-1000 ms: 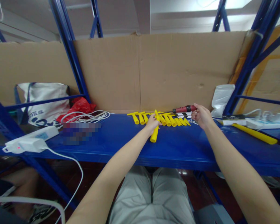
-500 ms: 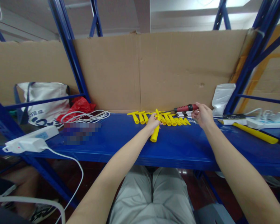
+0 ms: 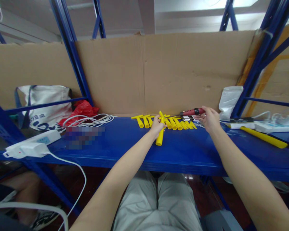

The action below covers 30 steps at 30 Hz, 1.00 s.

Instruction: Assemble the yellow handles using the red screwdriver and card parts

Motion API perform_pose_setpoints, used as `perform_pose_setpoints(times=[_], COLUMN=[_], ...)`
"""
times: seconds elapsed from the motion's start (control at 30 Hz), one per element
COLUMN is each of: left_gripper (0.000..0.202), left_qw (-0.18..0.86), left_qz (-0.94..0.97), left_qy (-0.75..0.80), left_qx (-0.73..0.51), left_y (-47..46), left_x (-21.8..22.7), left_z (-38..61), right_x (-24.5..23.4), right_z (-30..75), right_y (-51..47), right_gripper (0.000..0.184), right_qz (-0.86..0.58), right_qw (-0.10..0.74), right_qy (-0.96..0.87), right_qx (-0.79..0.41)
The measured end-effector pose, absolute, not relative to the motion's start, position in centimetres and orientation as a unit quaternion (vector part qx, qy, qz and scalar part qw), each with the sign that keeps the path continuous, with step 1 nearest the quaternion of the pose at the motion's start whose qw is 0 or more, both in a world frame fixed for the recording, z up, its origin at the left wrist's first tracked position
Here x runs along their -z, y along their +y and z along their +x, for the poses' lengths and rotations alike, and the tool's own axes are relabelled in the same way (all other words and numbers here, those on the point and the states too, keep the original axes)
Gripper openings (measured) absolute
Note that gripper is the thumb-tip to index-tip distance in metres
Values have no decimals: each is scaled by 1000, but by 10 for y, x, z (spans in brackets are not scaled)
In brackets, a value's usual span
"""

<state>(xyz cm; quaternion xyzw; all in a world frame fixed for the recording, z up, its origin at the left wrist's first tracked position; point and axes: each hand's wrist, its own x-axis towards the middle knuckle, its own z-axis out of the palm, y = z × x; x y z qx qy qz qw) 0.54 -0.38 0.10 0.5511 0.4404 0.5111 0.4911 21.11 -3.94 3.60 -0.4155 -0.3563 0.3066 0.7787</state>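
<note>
My left hand (image 3: 157, 125) is closed around a yellow T-shaped plastic piece (image 3: 160, 138), whose thick tubular end points toward me over the blue shelf. In my right hand (image 3: 210, 118) is a screwdriver with a red and black handle (image 3: 192, 112), gripped near the handle's rear end. Its thin shaft runs left to the yellow piece; whether the tip sits in it or only touches it I cannot tell. Behind my left hand lies a row of similar yellow pieces (image 3: 140, 122). Several small yellow pointed parts (image 3: 188, 125) rest at the row's right end.
White-and-black sticks (image 3: 188, 118) lie behind the row. To the left are a power strip (image 3: 33, 143), a coiled white cable (image 3: 93, 121), a red bag (image 3: 80, 112) and a cloth bag (image 3: 47, 106). A long yellow tube (image 3: 263, 137) lies at right. Cardboard (image 3: 183, 70) stands behind.
The yellow piece in my left hand has shifted and tilted slightly. Both hands keep their hold, and the screwdriver stays nearly in place.
</note>
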Motion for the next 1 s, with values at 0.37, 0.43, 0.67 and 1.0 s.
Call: perform_pose_setpoints(times=[0.37,0.43,0.67,1.0], left_gripper=[69,70,71,65], left_qw=[444,444,438,362], left_qz=[550,553,584,633], left_qy=[467,467,457,459], left_qx=[-531,-528,-509,-507], left_y=[1,0,3,23], left_x=[0,-1,2,24], left_z=[1,1,3,5], right_x=[-30,-30,-27,-16], right_z=[203,202,209,199], right_y=[-43,-44,-41,-40], right_gripper=[10,7,11,20], right_qz=[-513,-529,-664,-762], right_qw=[663,641,481,261], right_qy=[-431,-437,-459,-499], right_qx=[-334,-343,-343,-319])
